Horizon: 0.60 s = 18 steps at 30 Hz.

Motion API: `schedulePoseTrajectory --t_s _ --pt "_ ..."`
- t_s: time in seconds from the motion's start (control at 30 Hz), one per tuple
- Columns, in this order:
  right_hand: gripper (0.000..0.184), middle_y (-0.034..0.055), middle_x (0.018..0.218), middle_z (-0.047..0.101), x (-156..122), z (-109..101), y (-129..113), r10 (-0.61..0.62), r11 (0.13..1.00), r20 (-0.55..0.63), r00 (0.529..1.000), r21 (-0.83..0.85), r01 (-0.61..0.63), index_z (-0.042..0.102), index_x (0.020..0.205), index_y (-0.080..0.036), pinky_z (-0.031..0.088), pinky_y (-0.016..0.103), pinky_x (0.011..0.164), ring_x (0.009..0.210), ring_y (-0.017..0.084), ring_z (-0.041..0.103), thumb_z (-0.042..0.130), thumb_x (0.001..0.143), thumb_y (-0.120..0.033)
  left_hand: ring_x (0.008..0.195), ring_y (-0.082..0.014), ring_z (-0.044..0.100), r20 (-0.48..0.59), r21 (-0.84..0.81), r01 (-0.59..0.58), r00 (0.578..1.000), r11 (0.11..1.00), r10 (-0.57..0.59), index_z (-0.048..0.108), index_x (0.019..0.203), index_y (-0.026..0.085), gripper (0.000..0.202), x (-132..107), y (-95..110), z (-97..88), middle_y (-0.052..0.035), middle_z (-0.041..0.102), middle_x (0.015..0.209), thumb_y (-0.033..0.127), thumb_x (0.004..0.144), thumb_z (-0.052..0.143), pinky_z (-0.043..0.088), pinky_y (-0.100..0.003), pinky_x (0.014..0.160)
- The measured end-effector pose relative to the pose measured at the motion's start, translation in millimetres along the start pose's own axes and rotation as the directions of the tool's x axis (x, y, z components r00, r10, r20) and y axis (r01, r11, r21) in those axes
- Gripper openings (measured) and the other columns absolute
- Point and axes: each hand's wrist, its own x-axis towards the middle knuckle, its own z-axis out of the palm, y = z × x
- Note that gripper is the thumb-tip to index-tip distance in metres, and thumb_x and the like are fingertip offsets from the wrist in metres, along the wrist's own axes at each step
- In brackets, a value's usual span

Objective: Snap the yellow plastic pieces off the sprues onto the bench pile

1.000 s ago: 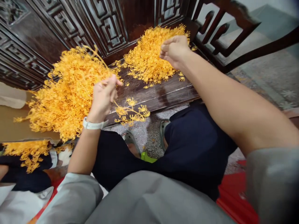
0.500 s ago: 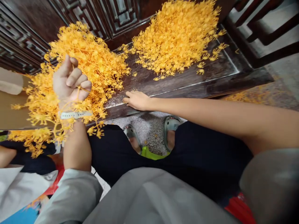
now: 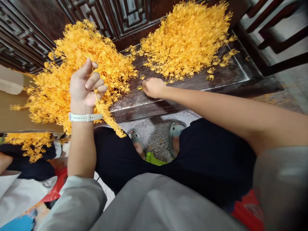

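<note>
While the left hand stands raised against a big bunch of orange sprigs, its fingers curl firmly around a few thin stems, and strands trail down past the white watch. Bunch lies over the left end of a dark wooden bench, with its mass around and behind the hand. A second heap of sprigs sits on the bench top, against a carved panel. Right hand rests knuckles up on the wood at the heap's near edge, a loose sprig just beside it; whether it pinches anything cannot be told. Sprigs look light and springy, apt to snag one another, with fine tips likely to snap. Safest hold: low on the main stems, not the tips.
</note>
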Motion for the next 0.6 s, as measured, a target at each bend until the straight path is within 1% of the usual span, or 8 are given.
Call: schedulePoseTrajectory --t_s 0.07,0.13,0.17,0.23,0.3,0.37,0.43,0.6 --pt "0.041 0.0269 0.122 0.073 9.1 -8.6 16.2 0.251 0.968 -0.045 0.967 0.027 -0.25 0.066 0.135 -0.005 0.056 0.05 0.09 0.11 0.041 0.071 0.05 0.103 -0.025 0.046 -0.0118 -0.003 -0.034 0.007 0.011 0.999 1.0 -0.011 0.065 0.076 0.021 0.058 -1.4 0.6 -0.5 0.0097 0.011 0.043 0.036 0.119 0.03 0.018 -0.026 0.042" --pt "0.051 0.029 0.129 0.07 15.2 -14.8 25.3 0.376 0.926 -0.114 0.919 0.061 -0.372 0.056 0.146 -0.002 0.056 0.053 0.094 0.115 0.042 0.069 0.054 0.1 -0.024 0.045 -0.0111 -0.002 -0.052 0.003 0.016 0.999 1.0 -0.016 0.065 0.076 0.021 0.056 -2.3 0.4 0.2 0.0095 0.011 0.044 0.035 0.119 0.031 0.019 -0.025 0.042" --pt "0.056 0.03 0.134 0.067 16.7 -15.9 26.3 0.358 0.934 -0.152 0.921 0.061 -0.353 0.052 0.151 -0.001 0.056 0.054 0.097 0.119 0.043 0.067 0.054 0.1 -0.024 0.045 -0.0107 0.0 -0.058 -0.004 0.016 0.998 1.0 -0.016 0.064 0.075 0.021 0.056 -2.5 -0.2 0.9 0.0094 0.012 0.044 0.034 0.119 0.031 0.02 -0.024 0.042" --pt "0.061 0.0303 0.149 0.059 17.2 -12.3 20.8 0.151 0.988 -0.189 0.97 -0.003 -0.155 0.047 0.158 -0.004 0.052 0.058 0.105 0.133 0.046 0.06 0.05 0.102 -0.028 0.042 -0.01 0.004 -0.067 -0.023 0.013 0.998 1.0 -0.014 0.063 0.075 0.021 0.054 -2.4 -2.1 2.6 0.009 0.013 0.044 0.035 0.119 0.034 0.022 -0.023 0.041" --pt "0.066 0.0268 0.168 0.045 16.8 -1.8 8.7 -0.124 0.989 -0.119 0.985 -0.098 0.113 0.044 0.165 -0.01 0.044 0.063 0.117 0.147 0.048 0.048 0.046 0.106 -0.039 0.039 -0.0092 0.009 -0.078 -0.024 0.006 0.997 1.0 -0.008 0.063 0.075 0.022 0.049 -2.0 -5.0 4.2 0.0091 0.015 0.044 0.037 0.117 0.043 0.025 -0.023 0.041" --pt "0.072 0.0223 0.18 0.028 18.5 11.6 -3.2 -0.239 0.963 -0.016 0.971 -0.135 0.234 0.038 0.171 -0.014 0.032 0.068 0.125 0.158 0.049 0.035 0.04 0.108 -0.049 0.037 -0.0088 0.013 -0.076 0.012 -0.007 0.997 1.0 0.007 0.064 0.076 0.022 0.041 -1.5 -8.1 5.1 0.0092 0.018 0.044 0.04 0.112 0.055 0.027 -0.024 0.04" --pt "0.073 0.0229 0.182 0.022 23.6 22.1 -7.3 -0.181 0.974 0.019 0.983 -0.133 0.182 0.036 0.172 -0.01 0.023 0.07 0.129 0.163 0.047 0.029 0.037 0.11 -0.049 0.037 -0.0092 0.017 -0.058 0.07 -0.025 0.998 0.997 0.029 0.064 0.078 0.024 0.035 -0.5 -10.7 4.7 0.0091 0.019 0.045 0.044 0.106 0.066 0.028 -0.026 0.04" --pt "0.06 0.036 0.155 0.056 34.6 10.4 26.4 0.13 0.982 -0.134 0.982 -0.118 -0.146 0.065 0.139 0.005 0.024 0.072 0.123 0.154 0.047 0.037 0.057 0.102 -0.041 0.04 -0.0109 0.026 0.01 0.18 -0.08 0.997 0.98 0.08 0.066 0.08 0.026 0.035 5.1 -14.0 -2.3 0.0084 0.023 0.044 0.056 0.095 0.078 0.03 -0.03 0.043"
